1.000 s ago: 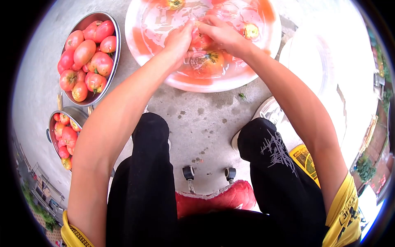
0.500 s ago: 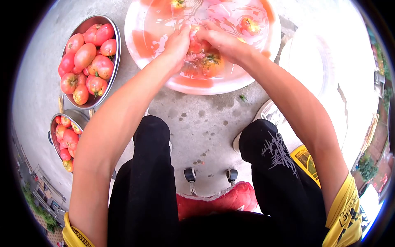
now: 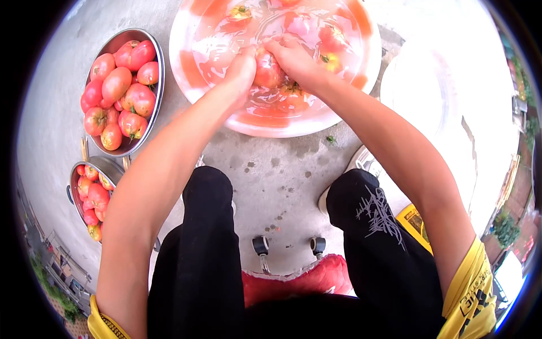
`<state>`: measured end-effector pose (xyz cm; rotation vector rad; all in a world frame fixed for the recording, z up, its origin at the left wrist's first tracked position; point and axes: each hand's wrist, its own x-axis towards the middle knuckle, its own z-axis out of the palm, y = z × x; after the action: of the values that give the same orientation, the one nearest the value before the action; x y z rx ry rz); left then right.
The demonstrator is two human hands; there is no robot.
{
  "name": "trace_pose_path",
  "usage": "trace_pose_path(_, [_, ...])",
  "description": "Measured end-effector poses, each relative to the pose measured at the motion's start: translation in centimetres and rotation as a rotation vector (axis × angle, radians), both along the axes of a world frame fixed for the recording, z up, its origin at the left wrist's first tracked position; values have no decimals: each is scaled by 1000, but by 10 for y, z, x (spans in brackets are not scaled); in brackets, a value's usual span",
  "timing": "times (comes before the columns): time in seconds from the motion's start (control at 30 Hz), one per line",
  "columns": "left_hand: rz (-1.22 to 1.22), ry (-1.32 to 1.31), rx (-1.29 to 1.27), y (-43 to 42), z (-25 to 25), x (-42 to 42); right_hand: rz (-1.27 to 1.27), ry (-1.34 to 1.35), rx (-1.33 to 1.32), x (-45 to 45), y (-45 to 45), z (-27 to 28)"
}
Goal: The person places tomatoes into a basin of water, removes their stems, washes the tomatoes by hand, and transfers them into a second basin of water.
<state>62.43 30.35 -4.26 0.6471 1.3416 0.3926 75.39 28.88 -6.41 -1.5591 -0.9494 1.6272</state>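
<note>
A wide basin (image 3: 265, 129) of water stands at the top centre, with several tomatoes in it. Between my two hands is a red tomato (image 3: 266, 69), wet and at the water's surface. My left hand (image 3: 241, 69) is wrapped against its left side, and my right hand (image 3: 292, 59) grips it from the right, fingers curled over the top. Just below the hands, another tomato (image 3: 292, 101) lies partly under water. One more with a green stem (image 3: 239, 14) floats near the top of the basin.
An oval metal bowl (image 3: 160, 85) heaped with tomatoes stands at the left. Below it is a metal pot (image 3: 110, 167) holding more tomatoes. A pale round container (image 3: 420, 93) is at the right, overexposed. Chair casters (image 3: 261, 245) and a red cushion (image 3: 305, 279) show below.
The held tomato now shows more clearly between my hands, which have shifted slightly down. The tomato below them sits deeper behind ripples, and others in the basin have drifted.
</note>
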Motion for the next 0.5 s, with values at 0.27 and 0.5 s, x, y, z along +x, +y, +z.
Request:
trace_pose_path(0.27, [95, -188, 127, 8, -25, -4, -157, 87, 50, -12, 1, -9])
trace_pose_path(0.5, [113, -156, -110, 6, 2, -11, -164, -189, 136, -26, 11, -13])
